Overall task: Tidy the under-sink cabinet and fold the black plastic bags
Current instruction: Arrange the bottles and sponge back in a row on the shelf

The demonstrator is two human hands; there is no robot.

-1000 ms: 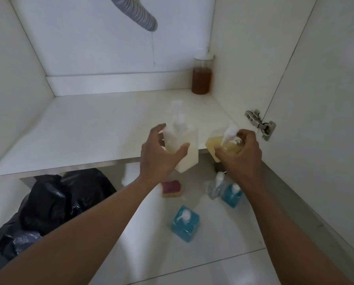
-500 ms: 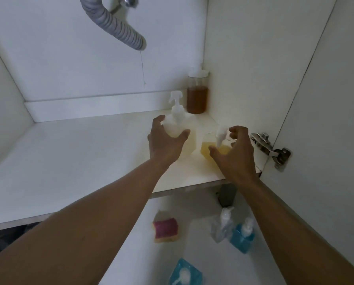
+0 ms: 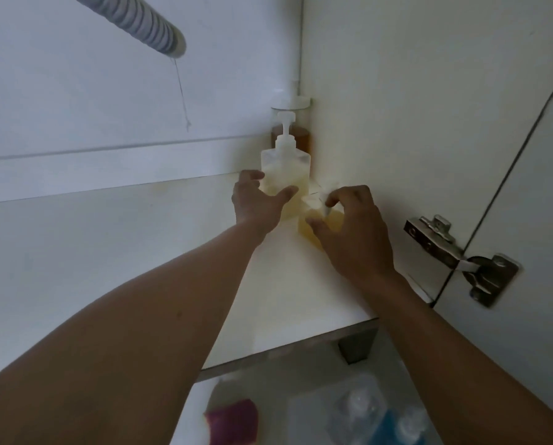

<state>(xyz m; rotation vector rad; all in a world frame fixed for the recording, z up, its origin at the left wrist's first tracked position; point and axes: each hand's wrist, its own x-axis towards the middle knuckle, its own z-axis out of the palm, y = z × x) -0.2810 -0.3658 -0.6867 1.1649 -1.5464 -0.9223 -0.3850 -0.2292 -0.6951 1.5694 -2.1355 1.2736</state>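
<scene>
Gripped in curled fingers — tall bottle by left hand, yellow bottle by right hand — each should be seated flat before release.

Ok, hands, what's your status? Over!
Left hand grips tall pump bottle. Right hand grips small yellow bottle. Both bottles upright on shelf, back right corner. Brown jar close behind them.

The shelf is carrying a brown bottle, tall pump bottle and short yellow bottle in its back right corner.
</scene>
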